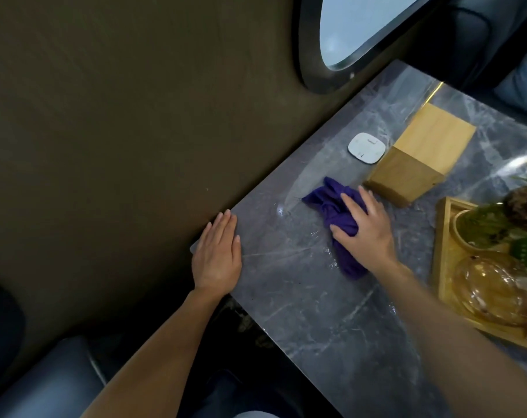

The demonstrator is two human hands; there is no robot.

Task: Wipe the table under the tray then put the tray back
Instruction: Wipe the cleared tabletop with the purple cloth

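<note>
Tray (440,267) sits right of both hands: right hand (364,230) clutching purple cloth (331,203), left hand (217,254) flat.

Bare forearms, no sleeves/rings

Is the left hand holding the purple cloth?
No: the left hand lies flat on the grey marble table; the right hand presses the purple cloth.

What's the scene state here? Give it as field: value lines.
surface: grey marble table
left hand: flat on the table's left edge, holds nothing
right hand: pressing purple cloth onto the table
tray: wooden, at the right, beside the wiped area
tray contents: potted plant, amber glass dish
other: wooden block, white square pad
</note>
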